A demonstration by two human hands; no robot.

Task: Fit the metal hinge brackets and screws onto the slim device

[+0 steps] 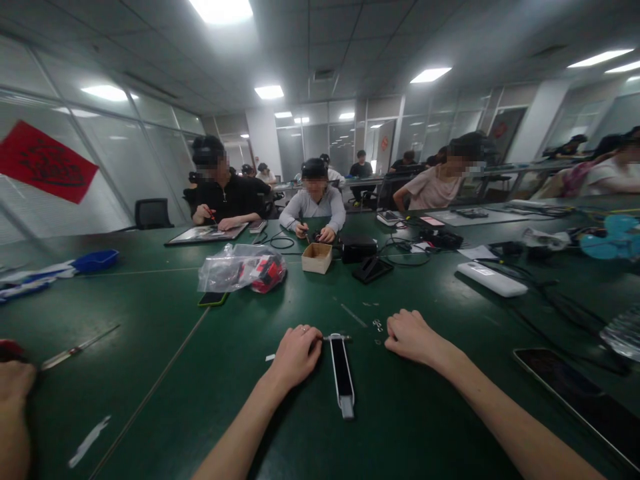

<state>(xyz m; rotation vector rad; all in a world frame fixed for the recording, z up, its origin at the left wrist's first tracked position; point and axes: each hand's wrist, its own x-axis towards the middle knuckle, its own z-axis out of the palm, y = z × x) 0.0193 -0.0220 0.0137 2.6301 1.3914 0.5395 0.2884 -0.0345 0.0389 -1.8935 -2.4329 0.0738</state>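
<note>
A slim white-framed device with a long black face (342, 367) lies on the green table between my hands, its grey end (347, 408) towards me. My left hand (299, 350) rests at its upper left, fingers curled together. From those fingertips a thin metal rod (327, 338) reaches to the device's far end, and my fingers appear closed on it. To the right, my right hand (414, 338) rests on the table with curled fingers; whatever is inside them is hidden. Several tiny light-coloured pieces (377, 325) lie just left of my right hand.
Ahead are a plastic bag with red items (243, 268), a small wooden box (317, 259) and a black stand (373, 269). A white power strip (491, 279) and a large phone (575, 400) lie right. Another person's hand (15, 383) is at far left. Co-workers sit opposite.
</note>
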